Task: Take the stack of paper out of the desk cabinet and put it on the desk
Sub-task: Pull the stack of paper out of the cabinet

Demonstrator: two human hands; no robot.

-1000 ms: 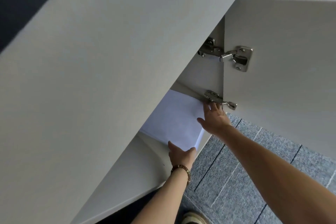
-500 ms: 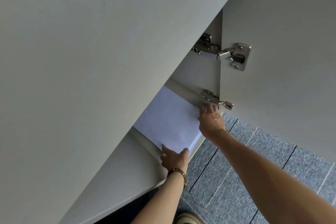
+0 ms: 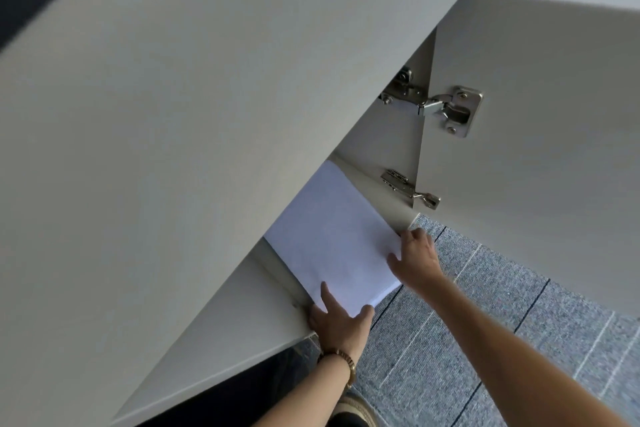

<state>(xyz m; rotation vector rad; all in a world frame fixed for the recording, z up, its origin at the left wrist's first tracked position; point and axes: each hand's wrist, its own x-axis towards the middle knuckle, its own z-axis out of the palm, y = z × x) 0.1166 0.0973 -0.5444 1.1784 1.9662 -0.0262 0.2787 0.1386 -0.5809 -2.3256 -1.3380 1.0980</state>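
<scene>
Paper stack (image 3: pixel 334 246), white and flat, gripped at near corners by left hand (image 3: pixel 337 321) and right hand (image 3: pixel 415 258) fingers.

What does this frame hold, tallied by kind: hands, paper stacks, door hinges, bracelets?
Hands: 2, left hand and right hand
Paper stacks: 1, stack of paper
Door hinges: 2, upper hinge and lower hinge
Bracelets: 1, bracelet
Total: 6
</scene>
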